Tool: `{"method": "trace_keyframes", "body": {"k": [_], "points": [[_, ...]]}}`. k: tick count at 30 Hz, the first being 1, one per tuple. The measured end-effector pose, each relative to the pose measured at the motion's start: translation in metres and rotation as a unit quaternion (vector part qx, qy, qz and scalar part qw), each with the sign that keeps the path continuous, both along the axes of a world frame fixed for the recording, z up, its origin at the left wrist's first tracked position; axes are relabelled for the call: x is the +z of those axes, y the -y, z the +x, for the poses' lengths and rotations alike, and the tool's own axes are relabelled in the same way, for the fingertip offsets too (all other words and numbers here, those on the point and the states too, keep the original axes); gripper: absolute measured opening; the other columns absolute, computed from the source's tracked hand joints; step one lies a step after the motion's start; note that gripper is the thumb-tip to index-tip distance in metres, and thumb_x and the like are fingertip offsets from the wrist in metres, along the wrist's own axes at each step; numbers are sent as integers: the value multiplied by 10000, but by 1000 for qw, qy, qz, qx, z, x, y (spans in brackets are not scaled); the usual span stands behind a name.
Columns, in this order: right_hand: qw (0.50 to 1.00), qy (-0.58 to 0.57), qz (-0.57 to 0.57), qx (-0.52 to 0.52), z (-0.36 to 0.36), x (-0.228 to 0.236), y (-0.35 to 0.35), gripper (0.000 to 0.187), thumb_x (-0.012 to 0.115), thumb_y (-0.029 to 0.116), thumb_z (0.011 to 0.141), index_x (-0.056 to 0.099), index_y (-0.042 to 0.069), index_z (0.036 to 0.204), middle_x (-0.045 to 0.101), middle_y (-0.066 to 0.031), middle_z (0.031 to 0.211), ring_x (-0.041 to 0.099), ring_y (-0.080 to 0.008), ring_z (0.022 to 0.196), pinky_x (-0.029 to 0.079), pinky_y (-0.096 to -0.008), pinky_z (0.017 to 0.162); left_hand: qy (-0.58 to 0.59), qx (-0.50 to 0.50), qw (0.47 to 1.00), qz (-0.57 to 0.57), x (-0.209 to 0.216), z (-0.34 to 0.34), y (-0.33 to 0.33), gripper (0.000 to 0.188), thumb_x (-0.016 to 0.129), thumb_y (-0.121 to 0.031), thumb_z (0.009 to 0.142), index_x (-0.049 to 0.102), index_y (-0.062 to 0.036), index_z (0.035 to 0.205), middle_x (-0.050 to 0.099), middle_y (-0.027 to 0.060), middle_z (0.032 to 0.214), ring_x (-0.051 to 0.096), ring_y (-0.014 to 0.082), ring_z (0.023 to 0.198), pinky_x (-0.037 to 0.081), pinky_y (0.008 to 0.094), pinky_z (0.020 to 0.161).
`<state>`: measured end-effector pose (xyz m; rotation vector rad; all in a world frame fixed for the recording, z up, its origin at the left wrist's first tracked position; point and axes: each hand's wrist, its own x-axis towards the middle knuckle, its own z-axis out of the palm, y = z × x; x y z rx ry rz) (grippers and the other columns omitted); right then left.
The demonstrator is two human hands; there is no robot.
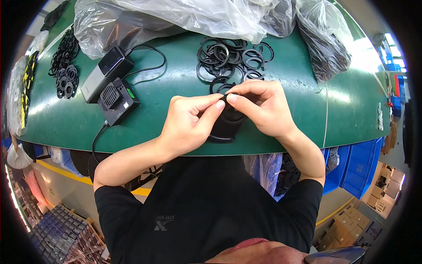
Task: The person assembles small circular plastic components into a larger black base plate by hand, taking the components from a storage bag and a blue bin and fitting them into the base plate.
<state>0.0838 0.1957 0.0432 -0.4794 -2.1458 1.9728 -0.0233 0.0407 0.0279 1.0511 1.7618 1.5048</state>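
Observation:
My left hand [190,118] and my right hand [265,108] meet over the table's near side, each pinching with thumb and forefinger. Between the fingertips is a black ring [224,97], mostly covered by the fingers. Just below them a dark, smooth black piece [223,130] with a curved lower rim lies at the table edge; its full shape is hidden. Beyond my hands a loose pile of black rings [218,55] spreads over the green table [176,79], some of them with a gap or small tabs.
Left of my hands sit a black-grey power bank [103,77] and a small black device [118,102] with cables. More black rings [67,81] lie at the far left. Clear plastic bags [211,17] line the back; a bag of dark parts [329,48] stands right. Blue bins [361,167] are below the edge.

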Motion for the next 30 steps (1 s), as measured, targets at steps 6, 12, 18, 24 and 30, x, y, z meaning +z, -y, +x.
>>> {"method": "trace_keyframes", "body": {"k": [6,12,18,24,30], "points": [[998,21,-65,4,-2,4,-2,158,651,73,817,670,-47,918,664,-65,799,612,-85,731,495,-218,663,101,17,994,43,-3,3,-4,185,575,-71,872,639,48,998,676,88,735,536,31,640,437,208,539],[998,6,-56,10,2,2,-2,166,639,63,824,662,-53,941,665,-88,845,621,-97,742,505,-226,678,53,27,997,42,-3,6,-3,157,590,-53,856,646,49,961,674,89,725,539,32,620,434,202,520],[999,13,-40,25,3,4,-2,167,629,63,831,656,-60,941,664,-97,828,625,-101,732,509,-228,674,-24,-21,999,9,3,1,1,183,550,-33,879,635,78,998,667,53,817,574,66,739,474,205,670],[994,24,-106,7,0,1,-3,184,631,73,835,647,-65,955,664,-77,808,623,-98,715,504,-220,659,229,-40,972,18,1,-2,-6,191,577,-35,861,621,69,1015,674,90,887,613,85,792,489,208,704],[999,5,-13,-29,3,8,-4,259,679,82,794,635,-38,1019,647,-79,881,621,-104,738,501,-231,657,370,-80,926,-8,6,-7,-6,311,594,5,841,536,73,1138,639,114,1019,616,125,908,499,245,819]]}}
